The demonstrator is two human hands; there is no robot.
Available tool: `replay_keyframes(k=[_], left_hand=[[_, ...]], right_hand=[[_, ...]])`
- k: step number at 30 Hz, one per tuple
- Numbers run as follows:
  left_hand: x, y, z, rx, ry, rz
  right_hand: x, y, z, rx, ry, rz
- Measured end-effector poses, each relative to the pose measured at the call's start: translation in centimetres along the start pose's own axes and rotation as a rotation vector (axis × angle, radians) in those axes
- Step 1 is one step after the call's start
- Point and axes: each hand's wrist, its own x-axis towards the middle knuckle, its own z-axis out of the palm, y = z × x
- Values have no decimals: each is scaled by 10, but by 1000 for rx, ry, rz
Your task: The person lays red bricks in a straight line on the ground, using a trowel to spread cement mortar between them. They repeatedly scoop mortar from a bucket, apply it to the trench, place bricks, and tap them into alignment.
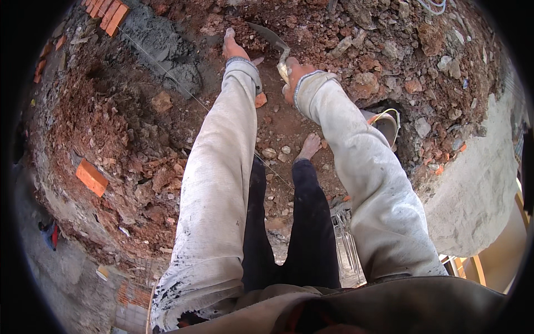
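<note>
My right hand (298, 78) is closed around the pale handle of a trowel (271, 37). The trowel's dark, dirty blade points up and to the left, just over the reddish soil. My left hand (230, 45) is held out over the dirt to the left of the trowel, its visible fingers apart and nothing seen in them; part of it is hidden by the cuff. A small piece of orange brick (261, 100) lies on the ground near the left cuff. Grey wet mortar (161, 47) is heaped to the left of my left hand.
A thin string (161, 68) runs diagonally across the ground beneath my arms. Stacked bricks (114, 16) stand at the far left; a single brick (92, 177) lies nearer. Stony rubble (389, 50) covers the right side, with a round pipe-like opening (385, 127) by my right sleeve. My bare foot (310, 146) shows below.
</note>
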Motion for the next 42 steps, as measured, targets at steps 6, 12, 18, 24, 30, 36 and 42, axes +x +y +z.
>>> replay_keyframes(k=[6, 12, 18, 24, 30, 36, 42], left_hand=[[111, -1, -130, 315, 42, 137], [117, -5, -150, 914, 43, 88], [96, -34, -125, 781, -145, 239], [79, -75, -134, 1016, -333, 217], [38, -86, -134, 1269, -48, 836], [35, -112, -163, 945, 52, 414], [106, -117, -161, 207, -48, -52]], right_hand=[[-47, -13, -2, 72, 118, -3], [-52, -2, 38, -91, -86, 111], [-39, 39, 82, -7, -20, 222], [-63, 56, 92, 78, 109, 86], [-42, 106, 157, 23, 120, 223], [-84, 103, 155, 192, 209, -43], [-48, 67, 182, 330, 132, 124]])
